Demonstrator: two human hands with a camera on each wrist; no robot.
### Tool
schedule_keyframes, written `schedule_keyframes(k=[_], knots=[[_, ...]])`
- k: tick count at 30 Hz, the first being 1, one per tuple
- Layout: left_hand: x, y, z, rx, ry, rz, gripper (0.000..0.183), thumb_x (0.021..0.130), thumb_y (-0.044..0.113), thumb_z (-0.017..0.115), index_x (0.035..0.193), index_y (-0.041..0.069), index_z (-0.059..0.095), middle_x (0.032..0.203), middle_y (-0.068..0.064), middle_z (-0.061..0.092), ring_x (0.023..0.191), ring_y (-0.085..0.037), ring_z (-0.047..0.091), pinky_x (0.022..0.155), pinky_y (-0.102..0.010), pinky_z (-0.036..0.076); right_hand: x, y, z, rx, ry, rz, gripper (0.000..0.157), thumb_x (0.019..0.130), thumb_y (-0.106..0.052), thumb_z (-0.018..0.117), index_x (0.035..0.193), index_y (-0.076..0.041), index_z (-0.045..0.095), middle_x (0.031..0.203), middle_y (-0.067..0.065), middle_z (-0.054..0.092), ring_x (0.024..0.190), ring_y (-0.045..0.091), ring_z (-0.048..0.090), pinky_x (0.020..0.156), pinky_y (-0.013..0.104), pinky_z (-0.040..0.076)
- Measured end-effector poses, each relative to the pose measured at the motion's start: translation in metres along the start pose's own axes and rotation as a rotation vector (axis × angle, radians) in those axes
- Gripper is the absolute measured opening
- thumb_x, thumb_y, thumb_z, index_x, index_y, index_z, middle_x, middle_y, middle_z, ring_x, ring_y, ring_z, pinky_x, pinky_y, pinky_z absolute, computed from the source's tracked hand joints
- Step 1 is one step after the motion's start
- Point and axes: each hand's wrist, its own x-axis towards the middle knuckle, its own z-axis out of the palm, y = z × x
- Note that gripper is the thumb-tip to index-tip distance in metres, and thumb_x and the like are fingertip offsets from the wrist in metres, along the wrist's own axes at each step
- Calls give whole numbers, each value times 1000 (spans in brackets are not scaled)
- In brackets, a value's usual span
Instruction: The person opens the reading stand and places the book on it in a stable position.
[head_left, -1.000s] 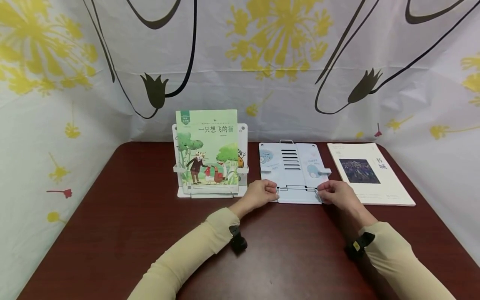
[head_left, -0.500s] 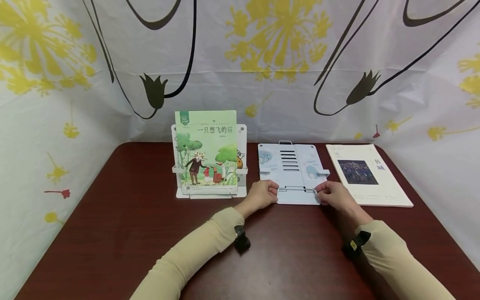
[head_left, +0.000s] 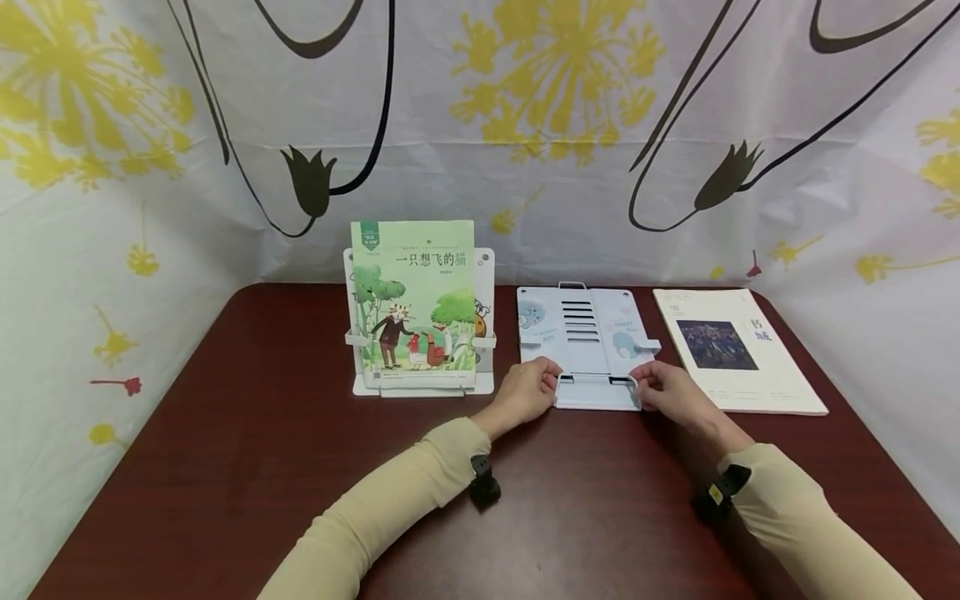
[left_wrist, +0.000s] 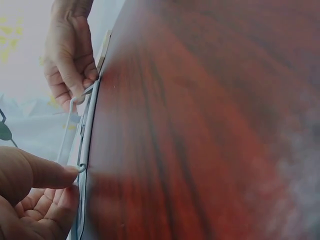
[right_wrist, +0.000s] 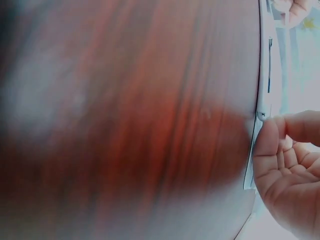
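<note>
A pale blue folding book stand (head_left: pixel 607 350) lies flat on the table in the head view, with slots down its middle and small side clips. Along its lower part runs a bent wire page holder (left_wrist: pixel 68 122), its long bar raised off the plate in the left wrist view. My left hand (head_left: pixel 525 392) pinches the wire at its left end between thumb and finger. At the right end, my right hand (head_left: pixel 671 392) pinches it too. The fingertips partly hide the wire ends.
Left of the hands, a green picture book (head_left: pixel 416 300) leans upright on a white book stand (head_left: pixel 486 354). A white book (head_left: pixel 780 375) with a dark cover picture lies right of the blue stand. A patterned cloth (head_left: pixel 555 208) hangs behind the reddish-brown table (head_left: pixel 225 467).
The wire page holder has tilted up a little from the stand's lower plate, and dark slots now show beneath it. Both hands have shifted only slightly with it.
</note>
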Motion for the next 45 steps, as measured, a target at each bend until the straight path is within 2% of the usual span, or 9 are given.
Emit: schedule_keyframes(k=[12,19,24,33,36,38,42,45], knots=[[-4,4,-1,110,5,107,29,78,1,68,104,10,60,81,6,58,74,-5,55,65,-16,42,-6,-2,0,-84,6,-87,19,88,6,54,105,7,47,85,12,53,69,15,51,56,22,44],[-9,10,0,217,36,230,27,79,-3,61,102,11,57,83,3,56,77,-9,54,65,-20,43,-14,1,-5,-208,36,-242,21,85,9,58,99,1,46,85,7,52,72,9,50,59,21,44],[-12,11,0,267,64,298,26,79,-4,60,99,12,55,82,3,56,75,-10,54,63,-20,44,-16,5,-6,-253,53,-353,26,82,11,63,96,-2,45,82,3,52,69,3,49,58,21,44],[-15,9,2,339,119,463,23,78,-7,58,92,10,52,77,1,55,70,-10,55,59,-18,42,-22,7,-2,-304,68,-413,31,79,13,64,94,-6,45,84,2,55,72,5,52,61,21,48],[-15,8,1,326,98,452,23,78,-7,60,93,10,54,79,1,58,72,-10,56,60,-18,43,-22,6,-2,-296,66,-411,30,79,12,65,93,-6,45,84,2,55,73,3,54,61,21,48],[-15,8,-1,275,54,412,22,79,-4,63,94,10,55,81,0,61,75,-10,59,63,-17,44,-22,6,-3,-263,50,-404,27,80,10,66,94,-5,47,84,2,55,73,2,54,60,21,48],[-10,5,-7,73,-40,273,17,83,10,70,96,10,60,84,0,66,75,-7,61,66,-15,45,-21,4,-11,-85,-23,-352,21,84,4,66,99,2,52,85,6,56,73,2,55,62,19,48],[-4,4,-12,-108,-28,144,17,86,22,70,96,10,63,83,-1,68,70,-4,58,64,-15,44,-18,1,-21,39,-19,-311,22,87,3,62,106,10,52,86,7,58,73,3,57,63,20,50]])
